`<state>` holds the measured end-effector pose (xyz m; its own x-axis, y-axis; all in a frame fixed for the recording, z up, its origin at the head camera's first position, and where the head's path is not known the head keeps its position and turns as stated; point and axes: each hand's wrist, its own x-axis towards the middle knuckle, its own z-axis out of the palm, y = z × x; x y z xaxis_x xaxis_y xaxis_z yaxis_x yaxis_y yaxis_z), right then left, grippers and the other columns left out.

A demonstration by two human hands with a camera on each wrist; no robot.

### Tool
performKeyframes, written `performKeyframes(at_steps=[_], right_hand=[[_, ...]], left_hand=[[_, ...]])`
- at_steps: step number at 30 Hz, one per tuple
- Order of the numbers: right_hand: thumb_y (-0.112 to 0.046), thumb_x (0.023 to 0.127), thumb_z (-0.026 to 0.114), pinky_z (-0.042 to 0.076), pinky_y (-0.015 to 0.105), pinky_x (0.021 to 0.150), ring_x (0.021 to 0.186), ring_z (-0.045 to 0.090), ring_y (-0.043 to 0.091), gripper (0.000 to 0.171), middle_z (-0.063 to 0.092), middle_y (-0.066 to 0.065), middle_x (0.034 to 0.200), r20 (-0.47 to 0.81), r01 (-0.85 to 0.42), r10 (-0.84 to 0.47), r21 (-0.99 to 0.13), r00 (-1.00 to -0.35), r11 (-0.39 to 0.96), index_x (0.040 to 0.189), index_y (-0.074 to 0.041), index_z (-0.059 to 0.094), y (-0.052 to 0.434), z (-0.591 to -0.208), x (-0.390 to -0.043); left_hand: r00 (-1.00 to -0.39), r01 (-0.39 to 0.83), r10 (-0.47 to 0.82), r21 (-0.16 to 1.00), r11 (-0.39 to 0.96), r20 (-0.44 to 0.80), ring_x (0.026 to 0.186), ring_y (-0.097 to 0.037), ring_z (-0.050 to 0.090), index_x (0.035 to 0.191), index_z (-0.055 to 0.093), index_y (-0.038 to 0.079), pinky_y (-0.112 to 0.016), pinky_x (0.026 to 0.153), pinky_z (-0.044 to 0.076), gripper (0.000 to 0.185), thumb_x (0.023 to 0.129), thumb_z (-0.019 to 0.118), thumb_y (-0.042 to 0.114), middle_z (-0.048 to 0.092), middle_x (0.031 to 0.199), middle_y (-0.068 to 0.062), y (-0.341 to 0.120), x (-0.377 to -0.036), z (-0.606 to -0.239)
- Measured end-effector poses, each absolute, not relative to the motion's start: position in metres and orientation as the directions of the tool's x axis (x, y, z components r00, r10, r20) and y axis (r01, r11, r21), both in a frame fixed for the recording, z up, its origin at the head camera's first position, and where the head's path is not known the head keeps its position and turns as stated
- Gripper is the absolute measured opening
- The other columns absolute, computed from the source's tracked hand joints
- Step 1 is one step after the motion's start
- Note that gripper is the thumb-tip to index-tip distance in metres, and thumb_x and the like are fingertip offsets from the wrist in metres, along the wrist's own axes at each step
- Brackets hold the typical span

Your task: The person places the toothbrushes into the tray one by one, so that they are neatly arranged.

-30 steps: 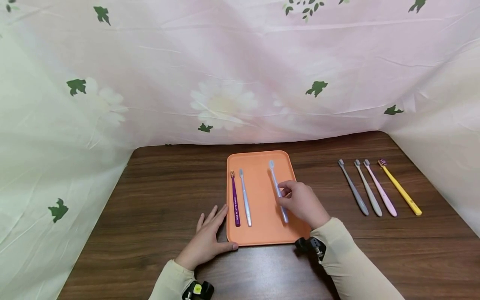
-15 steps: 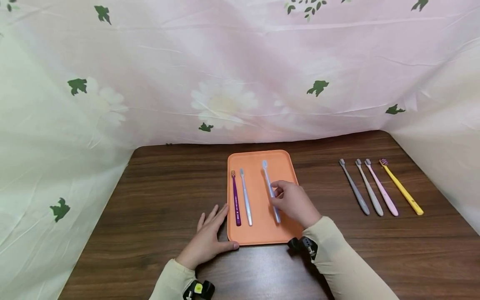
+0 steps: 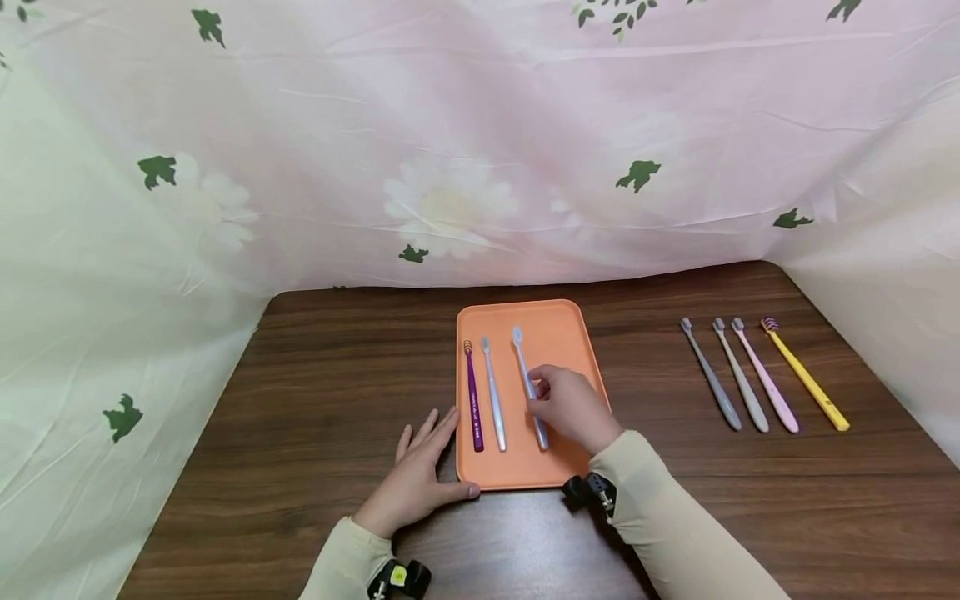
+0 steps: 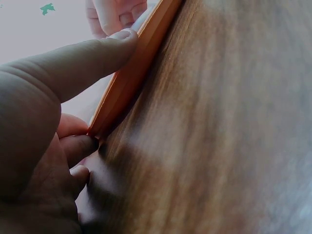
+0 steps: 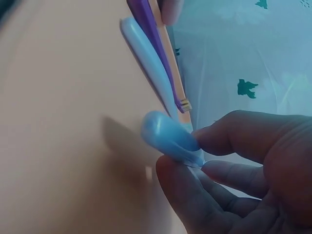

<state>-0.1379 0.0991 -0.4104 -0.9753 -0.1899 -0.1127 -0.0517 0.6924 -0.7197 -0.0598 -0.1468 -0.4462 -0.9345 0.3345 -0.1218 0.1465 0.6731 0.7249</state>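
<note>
Toothbrushes line an orange tray (image 3: pixel 555 321) at the centre of the head view, and your right hand (image 3: pixel 572 407) pinches a pale blue brush (image 3: pixel 525 375) by its handle, thumb and fingers (image 5: pixel 234 134) clamped on it, as the right wrist view shows close up. That brush runs from its bristle head near the tray's upper middle down toward the lower centre of the tray, its handle end lifted just off the surface in the wrist view, where a shadow lies beneath it. To its left in the frame lie a second pale brush (image 3: pixel 493 392) and a purple brush (image 3: pixel 472 400), side by side and parallel, close to the tray's left rim. Your left hand (image 3: pixel 416 483) rests flat on the dark wood table (image 3: pixel 315 400) at the tray's lower left corner, fingers straight and spread, thumb pressed along the tray's near edge; the left wrist view shows the thumb (image 4: pixel 97 53) against the orange rim. At the right of the head view four more brushes lie in a slanted row on the table, well apart from the tray: grey (image 3: pixel 710 375), beige (image 3: pixel 740 375), pink (image 3: pixel 765 375) and yellow (image 3: pixel 806 375). A floral cloth (image 3: pixel 450 150) fills the upper part of the frame behind the table.
</note>
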Motion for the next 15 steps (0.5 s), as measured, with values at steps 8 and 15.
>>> performKeyframes(at_steps=[8, 15], right_hand=[[-0.005, 0.085, 0.075, 0.048, 0.026, 0.057, 0.066, 0.055, 0.015, 0.040, 0.063, 0.004, 0.084, -0.152, -0.039, -0.202, -0.698, -0.967, 0.715, 0.124, 0.003, 0.065, 0.089, -0.412, -0.139], [-0.007, 0.085, 0.074, 0.046, 0.027, 0.057, 0.066, 0.055, 0.015, 0.034, 0.062, 0.004, 0.083, -0.174, -0.039, -0.211, -0.676, -0.962, 0.736, 0.118, 0.001, 0.066, 0.085, -0.411, -0.142]], left_hand=[[-0.934, 0.140, 0.331, 0.722, 0.678, -0.130, 0.154, -0.030, 0.010, 0.160, 0.028, 0.012, -0.058, 0.119, -0.008, 0.104, 0.079, 0.085, 0.042, 0.028, 0.164, -0.006, -0.147, -0.060, -0.445], [-0.934, 0.137, 0.331, 0.723, 0.677, -0.133, 0.154, -0.030, 0.010, 0.160, 0.027, 0.012, -0.058, 0.119, -0.008, 0.104, 0.079, 0.085, 0.042, 0.028, 0.164, -0.006, -0.147, -0.060, -0.444]])
